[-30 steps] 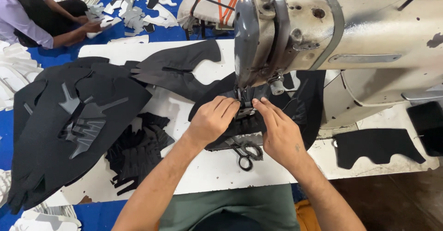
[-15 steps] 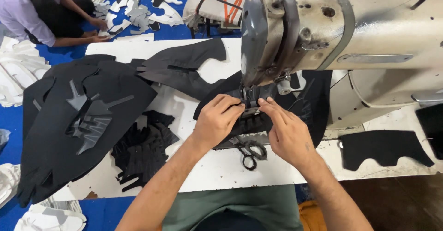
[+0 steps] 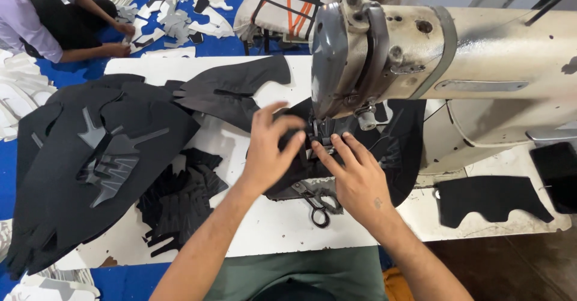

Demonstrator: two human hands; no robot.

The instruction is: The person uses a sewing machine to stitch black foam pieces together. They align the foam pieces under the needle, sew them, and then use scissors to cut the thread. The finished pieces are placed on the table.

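Note:
A cream and grey sewing machine (image 3: 421, 54) stands over a white table (image 3: 270, 235). Under its needle lies a black fabric piece (image 3: 396, 151). My left hand (image 3: 267, 151) presses on this fabric left of the presser foot, fingers spread and partly lifted. My right hand (image 3: 354, 178) rests on the fabric just below the needle, fingertips touching the foot area. A pair of black scissors (image 3: 318, 208) lies on the table between my wrists.
Stacks of black cut pieces (image 3: 90, 157) fill the table's left, smaller black strips (image 3: 177, 202) beside them. Another black cut piece (image 3: 490, 199) lies at right. A person (image 3: 54, 18) sits on the blue floor at top left among white cut pieces (image 3: 174, 18).
The view has shifted slightly. My left hand's fingers have lifted and spread more over the fabric; my right hand stays at the needle.

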